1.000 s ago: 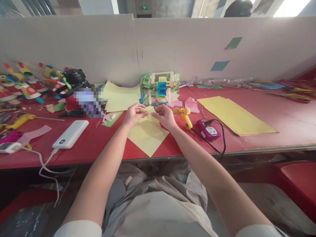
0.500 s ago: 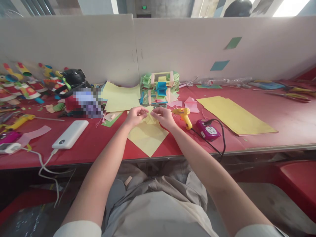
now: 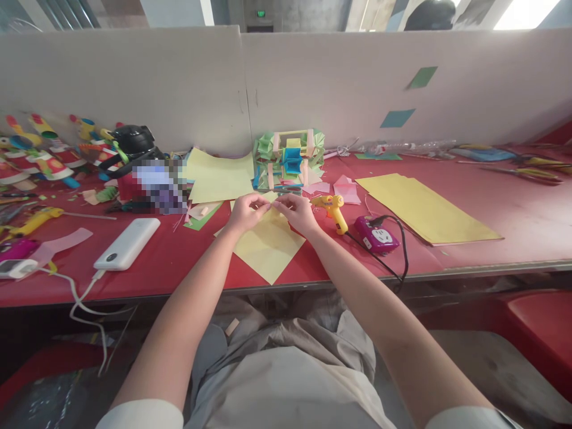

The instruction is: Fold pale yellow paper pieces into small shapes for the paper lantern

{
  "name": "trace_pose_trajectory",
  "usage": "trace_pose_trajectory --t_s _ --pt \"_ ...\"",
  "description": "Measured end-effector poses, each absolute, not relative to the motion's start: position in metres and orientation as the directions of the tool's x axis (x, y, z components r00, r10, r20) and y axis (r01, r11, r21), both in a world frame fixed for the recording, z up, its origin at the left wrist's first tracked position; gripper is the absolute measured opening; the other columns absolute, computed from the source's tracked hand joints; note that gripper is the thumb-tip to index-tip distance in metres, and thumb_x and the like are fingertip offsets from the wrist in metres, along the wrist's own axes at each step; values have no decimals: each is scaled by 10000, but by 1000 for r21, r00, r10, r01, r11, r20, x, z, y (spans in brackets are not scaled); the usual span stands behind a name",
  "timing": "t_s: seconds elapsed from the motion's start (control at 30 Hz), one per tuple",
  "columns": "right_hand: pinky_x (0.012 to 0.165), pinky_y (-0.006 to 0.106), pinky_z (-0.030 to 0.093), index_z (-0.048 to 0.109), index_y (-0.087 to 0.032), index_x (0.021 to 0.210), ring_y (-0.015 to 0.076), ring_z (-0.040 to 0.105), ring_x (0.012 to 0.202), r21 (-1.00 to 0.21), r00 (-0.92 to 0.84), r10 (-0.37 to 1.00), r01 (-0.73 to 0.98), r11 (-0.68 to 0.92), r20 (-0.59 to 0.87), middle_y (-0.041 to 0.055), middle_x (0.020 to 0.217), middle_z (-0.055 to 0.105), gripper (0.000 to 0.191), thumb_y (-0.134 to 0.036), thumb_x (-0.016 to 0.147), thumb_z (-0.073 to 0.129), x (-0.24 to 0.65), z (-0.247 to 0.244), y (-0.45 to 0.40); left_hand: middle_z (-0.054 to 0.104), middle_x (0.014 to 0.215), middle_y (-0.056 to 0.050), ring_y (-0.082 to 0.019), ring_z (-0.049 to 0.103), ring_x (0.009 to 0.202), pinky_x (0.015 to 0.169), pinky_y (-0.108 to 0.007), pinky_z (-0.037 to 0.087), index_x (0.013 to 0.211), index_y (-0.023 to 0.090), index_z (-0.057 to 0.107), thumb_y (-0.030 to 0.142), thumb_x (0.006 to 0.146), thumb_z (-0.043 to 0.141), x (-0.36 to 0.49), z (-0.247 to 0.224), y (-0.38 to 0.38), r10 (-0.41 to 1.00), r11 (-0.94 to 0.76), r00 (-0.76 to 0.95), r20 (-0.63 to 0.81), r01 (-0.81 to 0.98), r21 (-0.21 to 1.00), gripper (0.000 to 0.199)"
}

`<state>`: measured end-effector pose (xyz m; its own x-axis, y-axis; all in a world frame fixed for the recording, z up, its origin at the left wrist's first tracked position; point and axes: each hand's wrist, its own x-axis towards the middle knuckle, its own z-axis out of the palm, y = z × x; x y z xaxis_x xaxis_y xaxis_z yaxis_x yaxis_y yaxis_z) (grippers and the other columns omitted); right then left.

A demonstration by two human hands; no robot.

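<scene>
Both hands meet over a pale yellow sheet of paper lying near the table's front edge. My left hand is closed in a pinch, its fingertips on something too small to make out, perhaps paper. Facing it, my right hand pinches at nearly the same spot, fingertips almost touching the left ones. Just behind them stands a folded-paper model in green, blue and yellow. A yellow glue gun lies right beside my right hand.
To the right are a purple socket block with a black cord and yellow sheets. A white power bank with cable, a black-lidded bottle and paper figures are at left. A white partition stands behind.
My left fingertips have come slightly closer to the right ones. The pale yellow paper beneath the hands has shifted, with a corner now showing left of my left wrist.
</scene>
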<state>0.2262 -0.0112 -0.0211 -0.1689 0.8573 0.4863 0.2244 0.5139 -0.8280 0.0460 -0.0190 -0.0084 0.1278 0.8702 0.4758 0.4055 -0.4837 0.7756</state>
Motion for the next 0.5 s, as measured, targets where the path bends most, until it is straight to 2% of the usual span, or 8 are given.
trace_pose_trajectory --t_s 0.1,0.23,0.4,0.5 --pt "532 260 421 672 -192 924 120 513 551 -890 -219 890 139 434 400 -18 603 560 446 -622 821 606 225 -21 -13 689 814 -48 -173 620 788 737 -288 477 780 199 702 360 820 664 47 -7 -21 827 -544 130 548 434 718 169" --pt "539 250 458 644 -189 873 129 588 606 -918 -275 894 78 388 354 21 687 640 494 -672 842 546 225 -22 -12 676 841 -45 -176 613 835 756 -289 460 790 210 709 367 818 677 49 -7 -23 799 -587 169 578 432 685 163" --pt "585 271 501 600 -198 828 138 620 644 -925 -246 901 41 377 356 19 727 643 451 -647 795 618 225 -24 -8 685 992 -65 -200 626 984 848 -316 459 791 211 717 373 815 690 51 -7 -23 807 -589 221 548 373 717 166" --pt "589 283 503 542 -218 904 133 610 610 -924 -257 894 12 383 368 -28 677 592 413 -580 760 679 225 -26 -7 662 1110 -79 -213 608 1077 900 -333 458 830 203 693 360 812 689 48 -10 -19 841 -535 151 519 370 759 158"
